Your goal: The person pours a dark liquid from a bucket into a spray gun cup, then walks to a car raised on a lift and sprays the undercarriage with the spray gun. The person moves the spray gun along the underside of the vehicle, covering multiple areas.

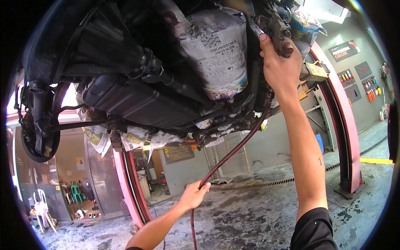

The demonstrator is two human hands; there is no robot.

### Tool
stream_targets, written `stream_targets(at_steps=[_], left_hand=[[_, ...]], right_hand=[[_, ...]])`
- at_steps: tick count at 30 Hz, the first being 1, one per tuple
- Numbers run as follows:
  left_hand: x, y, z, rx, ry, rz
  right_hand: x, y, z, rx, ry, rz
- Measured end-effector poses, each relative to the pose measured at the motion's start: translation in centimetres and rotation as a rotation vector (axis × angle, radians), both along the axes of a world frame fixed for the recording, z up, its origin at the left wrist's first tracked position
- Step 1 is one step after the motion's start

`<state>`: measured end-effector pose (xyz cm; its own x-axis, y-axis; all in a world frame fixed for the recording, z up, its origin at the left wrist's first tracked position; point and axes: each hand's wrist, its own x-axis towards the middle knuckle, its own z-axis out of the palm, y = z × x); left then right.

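Observation:
My left hand (194, 196) is closed round a dark red hose (234, 151), low and left of my right arm. The hose hangs below that fist and curves up to a point behind my right wrist. Raised under the vehicle, my right hand (281, 68) is closed on a metal tool (257, 30) at the hose's upper end; palm and fingers hide most of it. Just beside the fingers is a rusty metal underbody part (286, 48). To the left hangs a large part wrapped in newspaper (218, 54), and further left a black ribbed tank (141, 104).
Black axle parts and a wheel-side assembly (39, 121) hang at the left. Red lift posts stand at the right (339, 125) and left (130, 187). Tools hang on the grey wall (354, 46). A white chair (41, 208) stands on the stained floor (250, 221), crossed by a drain grate (266, 183).

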<state>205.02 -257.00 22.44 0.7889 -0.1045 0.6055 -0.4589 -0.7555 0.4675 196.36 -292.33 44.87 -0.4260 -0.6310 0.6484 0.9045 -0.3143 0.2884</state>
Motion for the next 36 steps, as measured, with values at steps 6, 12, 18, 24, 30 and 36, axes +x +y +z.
stream_targets(at_steps=[6, 12, 18, 24, 30, 36], left_hand=[[-0.4, -0.9, -0.3, 0.024, -0.005, -0.024], [0.0, -1.7, 1.4, 0.068, 0.011, 0.003], [0.3, -2.3, 1.3, 0.042, 0.018, -0.041], [0.1, -2.2, 0.8, 0.092, 0.033, -0.012], [0.6, -2.7, -0.4, 0.143, -0.018, -0.100], [1.4, -3.6, -0.7, 0.153, -0.024, -0.177]], right_hand=[[-0.4, -1.3, -0.5, -0.094, 0.138, -0.021], [-0.9, -1.8, 0.4, 0.001, 0.164, -0.115], [-1.3, -1.2, -0.1, -0.029, 0.058, -0.062], [-2.5, -0.3, -2.3, -0.032, 0.058, -0.004], [-3.7, -0.9, -4.8, 0.009, 0.053, -0.216], [-3.5, -1.1, -6.2, -0.035, -0.035, -0.129]])
